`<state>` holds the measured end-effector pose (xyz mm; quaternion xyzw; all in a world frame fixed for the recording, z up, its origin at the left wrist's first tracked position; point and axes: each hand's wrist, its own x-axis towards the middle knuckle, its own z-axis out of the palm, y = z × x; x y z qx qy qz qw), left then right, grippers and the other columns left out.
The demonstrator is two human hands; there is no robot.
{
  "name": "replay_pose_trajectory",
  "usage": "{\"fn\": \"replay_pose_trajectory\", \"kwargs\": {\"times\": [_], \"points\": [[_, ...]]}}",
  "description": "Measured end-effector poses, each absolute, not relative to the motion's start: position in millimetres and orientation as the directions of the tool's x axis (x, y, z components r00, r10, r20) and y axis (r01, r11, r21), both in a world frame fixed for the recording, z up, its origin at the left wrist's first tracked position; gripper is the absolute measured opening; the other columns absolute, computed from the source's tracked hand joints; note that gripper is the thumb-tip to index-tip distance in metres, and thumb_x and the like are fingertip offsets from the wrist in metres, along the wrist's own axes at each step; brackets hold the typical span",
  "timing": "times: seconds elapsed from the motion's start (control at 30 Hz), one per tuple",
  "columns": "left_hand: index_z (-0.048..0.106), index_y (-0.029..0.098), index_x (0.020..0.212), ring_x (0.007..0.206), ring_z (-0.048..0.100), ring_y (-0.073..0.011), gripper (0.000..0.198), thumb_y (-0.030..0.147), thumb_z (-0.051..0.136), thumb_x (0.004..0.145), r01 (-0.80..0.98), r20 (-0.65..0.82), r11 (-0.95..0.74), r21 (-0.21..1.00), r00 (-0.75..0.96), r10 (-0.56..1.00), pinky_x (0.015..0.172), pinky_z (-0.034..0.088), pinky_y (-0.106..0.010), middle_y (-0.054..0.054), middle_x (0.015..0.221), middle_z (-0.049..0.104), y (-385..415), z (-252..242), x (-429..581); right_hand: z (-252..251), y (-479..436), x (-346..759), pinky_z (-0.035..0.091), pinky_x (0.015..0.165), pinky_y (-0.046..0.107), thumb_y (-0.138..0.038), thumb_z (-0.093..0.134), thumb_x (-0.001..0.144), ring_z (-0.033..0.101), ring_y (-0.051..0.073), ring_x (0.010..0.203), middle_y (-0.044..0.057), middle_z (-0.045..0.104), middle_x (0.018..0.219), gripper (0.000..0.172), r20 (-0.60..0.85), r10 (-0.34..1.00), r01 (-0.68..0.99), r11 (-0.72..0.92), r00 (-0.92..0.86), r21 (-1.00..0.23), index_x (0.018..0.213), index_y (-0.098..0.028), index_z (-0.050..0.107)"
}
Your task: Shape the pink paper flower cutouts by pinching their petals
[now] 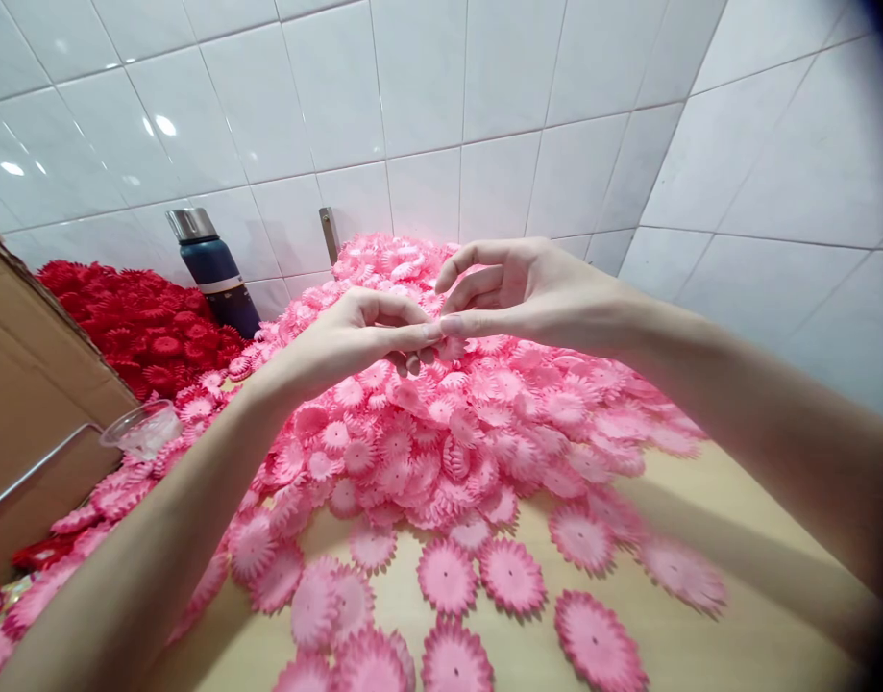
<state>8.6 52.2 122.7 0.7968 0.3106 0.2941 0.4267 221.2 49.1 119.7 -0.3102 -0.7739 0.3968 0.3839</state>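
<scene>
My left hand (383,327) and my right hand (499,288) meet above a large heap of pink flower-shaped discs (412,461). Thumb and fingers of the left are pinched together, and the right thumb tip touches the left thumb tip. The other right fingers curl loosely above. Whatever lies between the fingertips is too small or too hidden to make out. Several single pink discs, such as the one at the front right (600,642), lie flat with scalloped darker edges and a small centre hole.
A dark blue bottle (221,279) with a steel cap stands by a pile of red discs (153,317). At left are a cardboard box (37,384) and a clear plastic cup (142,430). White tiled walls (427,86) close off the back and right of the tan table (534,567).
</scene>
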Motion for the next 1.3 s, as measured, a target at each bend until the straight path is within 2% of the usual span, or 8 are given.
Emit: {"fn": "replay_pose_trajectory", "kwargs": {"times": [0.23, 0.4, 0.5, 0.6, 0.7, 0.8, 0.93, 1.3], "points": [[0.069, 0.012, 0.073, 0.061, 0.059, -0.0084, 0.017, 0.023, 0.064, 0.085, 0.339, 0.241, -0.518, 0.785, 0.605, 0.759, 0.059, 0.048, -0.021, -0.002, 0.068, 0.064, 51.1, 123.8, 8.2, 114.6, 63.4, 235.3, 0.056, 0.069, 0.032, -0.031, 0.082, 0.069, 0.07, 0.018, 0.073, 0.004, 0.074, 0.078, 0.033, 0.385, 0.81, 0.181, 0.501, -0.443, -0.846, 0.094, -0.02, 0.064], [0.052, 0.016, 0.049, 0.047, 0.048, -0.0084, 0.024, 0.013, 0.055, 0.073, 0.586, 0.328, -0.503, 0.635, 0.385, 0.863, 0.045, 0.036, -0.023, 0.001, 0.049, 0.052, 54.1, 123.9, 3.2, 110.0, 78.4, 248.8, 0.054, 0.067, 0.035, -0.029, 0.083, 0.068, 0.07, 0.02, 0.072, 0.006, 0.074, 0.081, 0.026, 0.441, 0.87, 0.249, 0.487, -0.219, -0.837, 0.087, -0.02, 0.066], [0.044, 0.017, 0.044, 0.042, 0.038, -0.0071, 0.029, 0.016, 0.056, 0.07, 0.714, 0.319, -0.461, 0.527, 0.336, 0.886, 0.042, 0.028, -0.024, 0.003, 0.044, 0.043, 58.2, 121.8, -1.1, 109.5, 80.7, 249.5, 0.053, 0.066, 0.037, -0.029, 0.083, 0.067, 0.069, 0.021, 0.07, 0.008, 0.074, 0.082, 0.026, 0.44, 0.887, 0.292, 0.461, -0.139, -0.838, 0.085, -0.019, 0.066], [0.045, 0.017, 0.046, 0.044, 0.034, -0.0069, 0.034, 0.026, 0.064, 0.072, 0.747, 0.294, -0.462, 0.478, 0.359, 0.886, 0.043, 0.024, -0.024, 0.005, 0.046, 0.038, 61.0, 119.1, -2.8, 110.9, 76.1, 242.6, 0.054, 0.064, 0.035, -0.027, 0.084, 0.065, 0.07, 0.022, 0.071, 0.007, 0.075, 0.078, 0.029, 0.42, 0.892, 0.305, 0.452, -0.166, -0.838, 0.085, -0.019, 0.065], [0.051, 0.017, 0.052, 0.049, 0.037, -0.0079, 0.038, 0.041, 0.067, 0.077, 0.693, 0.313, -0.52, 0.498, 0.415, 0.854, 0.046, 0.027, -0.025, 0.004, 0.051, 0.043, 59.3, 118.1, 1.0, 112.7, 67.5, 231.7, 0.055, 0.06, 0.032, -0.023, 0.084, 0.062, 0.07, 0.02, 0.07, 0.006, 0.074, 0.074, 0.029, 0.396, 0.887, 0.281, 0.453, -0.237, -0.846, 0.083, -0.02, 0.065], [0.061, 0.016, 0.061, 0.053, 0.041, -0.0087, 0.039, 0.05, 0.065, 0.08, 0.611, 0.349, -0.587, 0.531, 0.474, 0.808, 0.048, 0.03, -0.025, 0.002, 0.057, 0.05, 54.3, 119.0, 8.2, 114.5, 58.8, 221.7, 0.055, 0.06, 0.03, -0.02, 0.081, 0.066, 0.069, 0.018, 0.067, 0.005, 0.074, 0.072, 0.022, 0.368, 0.88, 0.278, 0.45, -0.301, -0.849, 0.08, -0.019, 0.064], [0.07, 0.014, 0.073, 0.056, 0.045, -0.0092, 0.037, 0.049, 0.066, 0.082, 0.55, 0.374, -0.629, 0.55, 0.511, 0.774, 0.049, 0.031, -0.024, 0.0, 0.061, 0.056, 49.0, 121.1, 13.9, 116.9, 50.9, 214.5, 0.055, 0.062, 0.028, -0.016, 0.075, 0.074, 0.067, 0.015, 0.064, 0.003, 0.073, 0.07, 0.013, 0.371, 0.84, 0.22, 0.479, -0.396, -0.85, 0.082, -0.019, 0.064], [0.076, 0.014, 0.079, 0.057, 0.054, -0.01, 0.029, 0.042, 0.07, 0.081, 0.466, 0.319, -0.575, 0.673, 0.518, 0.794, 0.049, 0.039, -0.022, -0.005, 0.065, 0.066, 48.8, 125.5, 8.9, 118.7, 48.8, 214.3, 0.06, 0.064, 0.029, -0.018, 0.08, 0.07, 0.071, 0.018, 0.069, 0.005, 0.074, 0.073, 0.019, 0.378, 0.849, 0.208, 0.472, -0.37, -0.857, 0.08, -0.019, 0.064]]}}
